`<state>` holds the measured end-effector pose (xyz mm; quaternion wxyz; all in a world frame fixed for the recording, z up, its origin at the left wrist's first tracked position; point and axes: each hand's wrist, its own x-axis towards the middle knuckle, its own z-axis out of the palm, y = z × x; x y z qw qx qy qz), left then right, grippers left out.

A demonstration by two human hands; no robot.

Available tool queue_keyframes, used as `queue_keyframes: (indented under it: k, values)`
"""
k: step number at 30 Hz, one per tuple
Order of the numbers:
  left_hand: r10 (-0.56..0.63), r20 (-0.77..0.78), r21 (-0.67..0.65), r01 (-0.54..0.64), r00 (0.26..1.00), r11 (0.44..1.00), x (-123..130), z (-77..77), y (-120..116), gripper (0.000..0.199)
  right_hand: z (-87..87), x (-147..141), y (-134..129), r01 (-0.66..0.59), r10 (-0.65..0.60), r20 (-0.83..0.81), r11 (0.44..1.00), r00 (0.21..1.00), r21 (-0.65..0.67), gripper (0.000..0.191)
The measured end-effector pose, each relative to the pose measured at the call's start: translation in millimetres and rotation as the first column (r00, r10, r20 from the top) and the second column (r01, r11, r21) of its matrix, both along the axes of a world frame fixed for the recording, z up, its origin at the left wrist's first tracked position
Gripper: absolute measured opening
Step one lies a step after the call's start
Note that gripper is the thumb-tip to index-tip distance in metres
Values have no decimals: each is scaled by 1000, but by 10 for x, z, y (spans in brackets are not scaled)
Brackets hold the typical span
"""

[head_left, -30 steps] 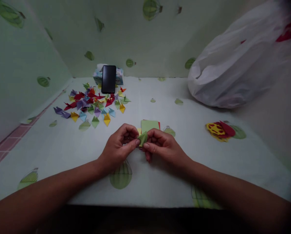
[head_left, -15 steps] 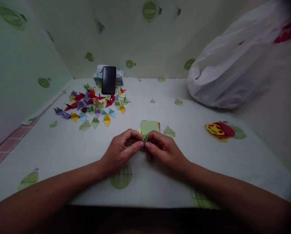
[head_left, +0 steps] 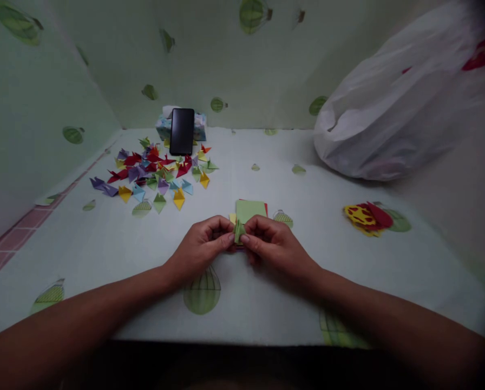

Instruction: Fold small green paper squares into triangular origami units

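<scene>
Folded green paper (head_left: 239, 232) is held between both hands, at the near end of a stack of paper squares (head_left: 251, 210) and in front of the wearer. By the left hand (head_left: 202, 241) its left side is pinched between thumb and fingers; by the right hand (head_left: 277, 244) its right side is gripped likewise, thumb nearest the viewer. Such a two-sided pinch is probably used so that a small, thin piece can be kept steady and its creases controlled. The other fingers are curled in behind; their exact contact cannot be told. The stack, green on top with red and yellow edges showing, is set just beyond the hands, presumably for easy reach. A pile of folded paper pieces (head_left: 161, 173) is spread at the far left, well apart, likely so that nothing gets crushed. A phone (head_left: 182, 131) is leaned upright against a tissue box (head_left: 201, 127), apparently for support. Yellow and red cutouts (head_left: 366, 218) and a white plastic bag (head_left: 388, 119) are kept to the right, seemingly out of the way.
</scene>
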<state>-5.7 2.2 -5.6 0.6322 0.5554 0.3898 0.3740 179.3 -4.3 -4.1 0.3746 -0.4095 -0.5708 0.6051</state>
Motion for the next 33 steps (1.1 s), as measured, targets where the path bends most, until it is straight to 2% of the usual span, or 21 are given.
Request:
queue_keyframes:
  k: [4,7,9,15,22,25,29,33]
  values:
    - [92,36,61,-94,995,994,18,18,-19,16,9,3,-11,48,-48,-9,999,999,-17,23]
    - [65,17,119,-67,998,991,23,10,-25,18,-3,0,-15,70,-71,-23,997,997,-34,24]
    - [42,-3,111,-42,999,993,23,-3,-26,20,-11,-6,-16,58,-60,-40,997,997,-45,24]
    - [70,-36,82,-67,997,994,18,-7,-27,13,-8,-17,-19,39,-39,-80,999,996,-2,19]
    - [104,2,159,-103,995,982,34,-9,-28,21,-17,-23,-27,-11,11,-29,1000,1000,-18,25]
    - [114,10,142,-114,993,983,42,-4,-33,20,-32,-34,-29,16,-16,-68,1000,998,-7,20]
    - [111,22,92,-112,994,989,49,9,-38,22,-39,-43,-33,56,-53,-156,998,986,15,24]
    - [123,29,65,-125,992,990,49,17,-41,21,-39,-39,-34,55,-49,-155,998,987,40,22]
